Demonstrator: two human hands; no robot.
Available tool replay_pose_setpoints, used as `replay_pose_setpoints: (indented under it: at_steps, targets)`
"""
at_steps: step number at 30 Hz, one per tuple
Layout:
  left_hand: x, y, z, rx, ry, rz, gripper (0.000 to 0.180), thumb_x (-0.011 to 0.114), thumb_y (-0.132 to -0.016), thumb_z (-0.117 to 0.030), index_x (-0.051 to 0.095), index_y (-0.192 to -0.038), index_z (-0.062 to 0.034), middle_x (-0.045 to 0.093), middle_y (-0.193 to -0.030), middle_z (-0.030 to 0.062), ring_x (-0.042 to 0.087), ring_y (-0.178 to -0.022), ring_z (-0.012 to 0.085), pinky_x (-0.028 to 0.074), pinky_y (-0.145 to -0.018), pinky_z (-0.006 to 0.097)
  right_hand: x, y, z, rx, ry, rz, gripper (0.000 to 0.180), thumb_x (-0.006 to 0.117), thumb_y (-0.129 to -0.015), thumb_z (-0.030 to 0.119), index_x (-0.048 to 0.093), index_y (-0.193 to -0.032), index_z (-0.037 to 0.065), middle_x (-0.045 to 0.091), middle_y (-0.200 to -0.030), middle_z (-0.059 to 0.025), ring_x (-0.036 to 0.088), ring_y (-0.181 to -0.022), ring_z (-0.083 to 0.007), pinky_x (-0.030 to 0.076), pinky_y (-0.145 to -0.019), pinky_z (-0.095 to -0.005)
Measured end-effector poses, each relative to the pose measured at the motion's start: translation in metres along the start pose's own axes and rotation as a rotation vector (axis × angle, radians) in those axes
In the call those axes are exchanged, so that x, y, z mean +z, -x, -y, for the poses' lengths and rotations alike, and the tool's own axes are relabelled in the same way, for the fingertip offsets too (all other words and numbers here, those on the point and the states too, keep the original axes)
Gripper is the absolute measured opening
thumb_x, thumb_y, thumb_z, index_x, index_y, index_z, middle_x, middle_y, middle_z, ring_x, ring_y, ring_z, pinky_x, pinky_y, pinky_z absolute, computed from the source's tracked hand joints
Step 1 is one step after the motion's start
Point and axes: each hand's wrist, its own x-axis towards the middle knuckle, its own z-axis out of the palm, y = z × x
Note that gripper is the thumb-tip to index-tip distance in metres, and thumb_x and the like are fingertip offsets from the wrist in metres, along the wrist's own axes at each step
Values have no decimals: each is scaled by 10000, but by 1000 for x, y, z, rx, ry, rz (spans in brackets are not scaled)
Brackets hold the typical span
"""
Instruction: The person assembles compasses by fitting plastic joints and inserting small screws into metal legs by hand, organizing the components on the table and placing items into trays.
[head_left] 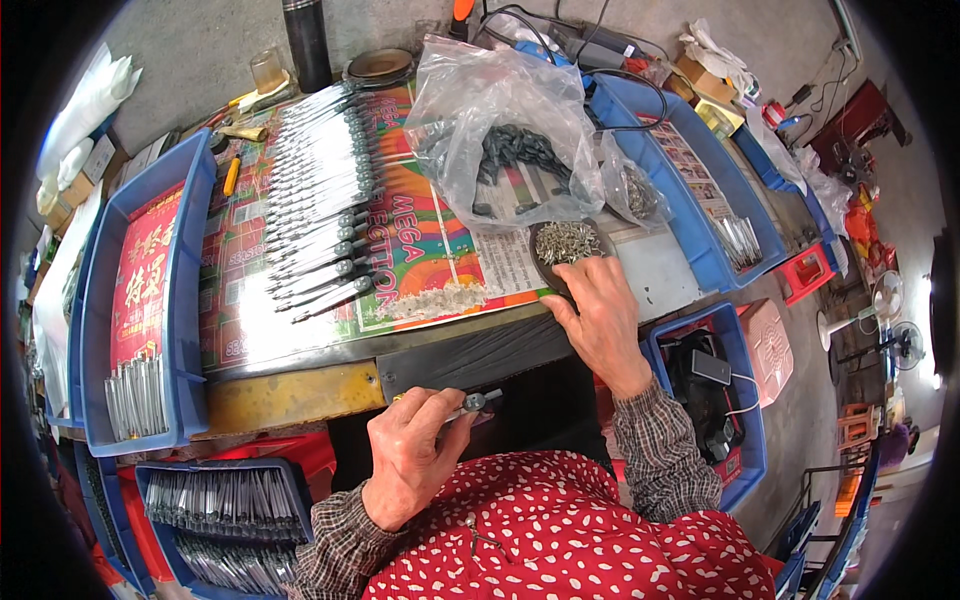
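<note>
Nearest you, to the left of the dish (537,264) and below it, a blue crate (298,490) holds slim dark-ended rods (225,500). Your left hand (420,450) lies nearer to you than the dish and to its left; its grip is closed, thumb against fingers, on a slim piece (476,402). The dark end projects beyond the fingertips, presumably to leave it exposed. Your right hand (600,315) reaches to the near rim of the dish, at the small metal pieces (566,240). Its thumb stands slightly off the fingers, but their tips are bent out of clear sight: how far this grip is closed, and whether it has hold of a piece, cannot be told. The dish sits toward the front of the surface (655,272), probably for a short reach. Left of the dish, rods lie side by side in a long row (320,200), dark ends aligned, perhaps for orderly handling. Beyond the dish, an open clear bag (510,105) contains dark pieces (520,152); to its right stands a blue tray (735,185)
</note>
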Motion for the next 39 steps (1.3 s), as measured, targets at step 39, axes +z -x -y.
replay_pose_setpoints:
  at_steps: [39]
  targets:
    - [1, 4, 2, -11, 12, -1, 210, 754, -723, 14, 657, -906, -25, 586, -709, 66, 508, -505, 142, 418, -472, 270, 5, -2, -1, -12, -29, 15, 312, 736, -754, 109, 645, -1040, 20, 546, -904, -81, 503, -868, -265, 444, -745, -389]
